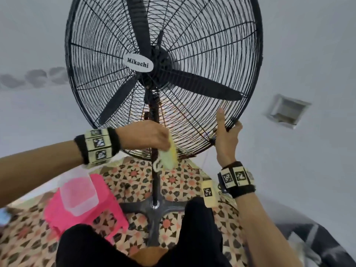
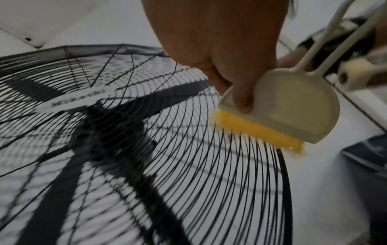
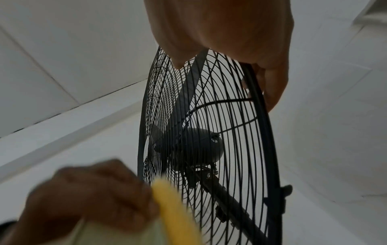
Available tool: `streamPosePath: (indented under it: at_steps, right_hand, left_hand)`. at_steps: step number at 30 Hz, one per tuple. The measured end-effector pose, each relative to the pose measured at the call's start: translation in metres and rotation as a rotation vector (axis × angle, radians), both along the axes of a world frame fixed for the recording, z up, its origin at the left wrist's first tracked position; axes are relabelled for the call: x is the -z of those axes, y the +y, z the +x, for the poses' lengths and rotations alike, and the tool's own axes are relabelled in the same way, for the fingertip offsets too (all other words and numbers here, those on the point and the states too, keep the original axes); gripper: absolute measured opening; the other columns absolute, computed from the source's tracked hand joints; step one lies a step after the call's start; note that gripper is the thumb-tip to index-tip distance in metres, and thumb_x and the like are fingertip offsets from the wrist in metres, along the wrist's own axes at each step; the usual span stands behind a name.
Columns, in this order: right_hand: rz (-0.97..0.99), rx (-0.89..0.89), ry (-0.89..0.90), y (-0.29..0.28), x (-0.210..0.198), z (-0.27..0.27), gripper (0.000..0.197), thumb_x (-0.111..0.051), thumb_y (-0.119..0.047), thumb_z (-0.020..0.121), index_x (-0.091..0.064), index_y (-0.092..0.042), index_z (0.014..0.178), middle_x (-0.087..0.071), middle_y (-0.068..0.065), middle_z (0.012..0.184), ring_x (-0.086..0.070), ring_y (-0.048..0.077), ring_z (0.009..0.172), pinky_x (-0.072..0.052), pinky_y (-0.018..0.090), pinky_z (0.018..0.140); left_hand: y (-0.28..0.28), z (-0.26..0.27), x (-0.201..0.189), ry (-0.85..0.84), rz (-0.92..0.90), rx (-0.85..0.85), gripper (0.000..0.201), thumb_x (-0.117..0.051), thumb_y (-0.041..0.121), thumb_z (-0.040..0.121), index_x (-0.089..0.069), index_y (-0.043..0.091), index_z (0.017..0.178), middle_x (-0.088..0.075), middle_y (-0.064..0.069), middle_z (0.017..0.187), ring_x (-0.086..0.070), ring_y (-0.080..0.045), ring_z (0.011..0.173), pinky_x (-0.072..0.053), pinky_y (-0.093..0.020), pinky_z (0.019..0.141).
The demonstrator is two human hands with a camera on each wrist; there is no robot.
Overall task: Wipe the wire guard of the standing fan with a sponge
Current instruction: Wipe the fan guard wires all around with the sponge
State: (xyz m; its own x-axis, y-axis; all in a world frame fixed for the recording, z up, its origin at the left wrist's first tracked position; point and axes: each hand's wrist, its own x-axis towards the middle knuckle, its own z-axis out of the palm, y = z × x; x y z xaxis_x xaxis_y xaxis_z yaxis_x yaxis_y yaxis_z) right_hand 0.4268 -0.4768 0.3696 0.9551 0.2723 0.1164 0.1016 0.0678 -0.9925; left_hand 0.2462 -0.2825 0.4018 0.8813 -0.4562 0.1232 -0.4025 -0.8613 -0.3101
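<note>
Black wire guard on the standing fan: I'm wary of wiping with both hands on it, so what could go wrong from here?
1. The right hand grips the black wire guard at its lower rim; a finger could slip between the wires.
2. The left hand presses the yellow sponge with a pale plastic holder against thin wires; they may snag and shed foam.
3. Pushing might rock the fan towards the pink plastic stool.

fan (image 1: pixel 163 74) upper centre of frame; left hand (image 1: pixel 144 134) with sponge (image 1: pixel 170 155) at guard's bottom; right hand (image 1: pixel 227 135) on lower-right rim; stool (image 1: pixel 86 207) lower left, tub (image 1: pixel 79 195) on it.
</note>
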Motion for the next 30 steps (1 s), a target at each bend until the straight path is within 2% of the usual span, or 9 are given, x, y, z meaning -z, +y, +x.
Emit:
streamPosePath:
  at_steps: [4, 8, 11, 13, 15, 17, 22, 27, 30]
  right_hand:
    - [-0.028, -0.017, -0.055, 0.000, -0.008, -0.007, 0.097, -0.058, -0.084, 0.081, -0.036, -0.026, 0.155, -0.051, -0.008, 0.148, -0.049, 0.017, 0.136, -0.033, 0.032, 0.116]
    - [-0.052, -0.028, -0.092, 0.001, -0.016, -0.018, 0.067, -0.063, -0.079, 0.082, -0.049, -0.035, 0.130, -0.058, -0.017, 0.123, -0.057, 0.010, 0.118, -0.041, 0.026, 0.104]
    - [-0.062, -0.036, -0.118, 0.001, -0.018, -0.030, 0.074, -0.064, -0.080, 0.081, -0.045, -0.034, 0.136, -0.055, -0.015, 0.122, -0.052, 0.010, 0.114, -0.038, 0.025, 0.102]
    - [-0.059, -0.036, -0.112, 0.000, -0.014, -0.034, 0.084, -0.064, -0.078, 0.083, -0.041, -0.030, 0.147, -0.050, -0.015, 0.124, -0.048, 0.008, 0.116, -0.033, 0.022, 0.102]
    - [-0.045, -0.033, -0.120, -0.002, -0.010, -0.038, 0.081, -0.064, -0.079, 0.082, -0.042, -0.032, 0.143, -0.054, -0.015, 0.127, -0.053, 0.011, 0.120, -0.037, 0.023, 0.103]
    - [-0.040, -0.021, -0.121, -0.002, -0.007, -0.042, 0.073, -0.066, -0.079, 0.080, -0.045, -0.035, 0.135, -0.059, -0.013, 0.128, -0.058, 0.013, 0.119, -0.044, 0.028, 0.104]
    - [-0.024, 0.005, -0.151, 0.005, -0.010, -0.053, 0.072, -0.068, -0.082, 0.076, -0.050, -0.035, 0.127, -0.063, -0.012, 0.123, -0.061, 0.012, 0.113, -0.049, 0.030, 0.100]
    - [-0.046, -0.020, -0.144, 0.002, -0.012, -0.050, 0.076, -0.066, -0.082, 0.077, -0.048, -0.031, 0.130, -0.062, -0.012, 0.121, -0.059, 0.012, 0.109, -0.042, 0.025, 0.093]
    - [-0.042, -0.046, -0.116, -0.004, -0.011, -0.046, 0.082, -0.065, -0.085, 0.075, -0.047, -0.031, 0.134, -0.062, -0.011, 0.128, -0.060, 0.014, 0.117, -0.048, 0.032, 0.101]
  left_hand:
    - [0.015, -0.019, 0.005, -0.052, 0.056, 0.008, 0.033, -0.082, 0.011, 0.079, -0.076, 0.014, 0.112, -0.077, -0.007, 0.108, -0.072, -0.024, 0.099, -0.063, -0.047, 0.085]
    - [-0.015, -0.012, -0.012, -0.261, 0.070, 0.162, 0.025, -0.065, 0.012, 0.095, -0.077, 0.009, 0.116, -0.077, -0.008, 0.117, -0.069, -0.028, 0.106, -0.061, -0.042, 0.086]
    - [-0.024, -0.011, -0.006, -0.327, 0.069, 0.200, 0.028, -0.056, 0.011, 0.098, -0.076, 0.006, 0.117, -0.076, -0.008, 0.121, -0.064, -0.027, 0.108, -0.050, -0.038, 0.094]
    - [-0.015, -0.020, 0.012, -0.302, 0.089, 0.175, 0.025, -0.066, 0.007, 0.093, -0.076, 0.004, 0.116, -0.075, -0.010, 0.121, -0.057, -0.026, 0.111, -0.042, -0.037, 0.098]
    - [0.003, -0.040, 0.032, -0.233, 0.176, 0.113, 0.031, -0.079, 0.007, 0.083, -0.076, 0.005, 0.115, -0.075, -0.009, 0.120, -0.054, -0.025, 0.112, -0.039, -0.037, 0.100]
    - [0.022, -0.062, 0.045, -0.156, 0.232, 0.036, 0.032, -0.083, 0.011, 0.081, -0.076, 0.007, 0.112, -0.075, -0.007, 0.118, -0.059, -0.024, 0.109, -0.042, -0.037, 0.100]
    - [0.003, -0.065, 0.037, -0.234, 0.221, 0.122, 0.025, -0.055, 0.010, 0.100, -0.073, 0.003, 0.116, -0.073, -0.011, 0.122, -0.062, -0.028, 0.109, -0.048, -0.040, 0.098]
    - [-0.047, -0.021, 0.007, -0.378, 0.155, 0.168, 0.026, -0.053, 0.010, 0.105, -0.070, 0.002, 0.123, -0.071, -0.011, 0.128, -0.061, -0.029, 0.110, -0.051, -0.042, 0.091]
    - [-0.038, -0.026, 0.038, -0.315, 0.178, 0.069, 0.023, -0.062, 0.011, 0.098, -0.073, 0.005, 0.119, -0.072, -0.009, 0.125, -0.054, -0.024, 0.108, -0.046, -0.037, 0.091]
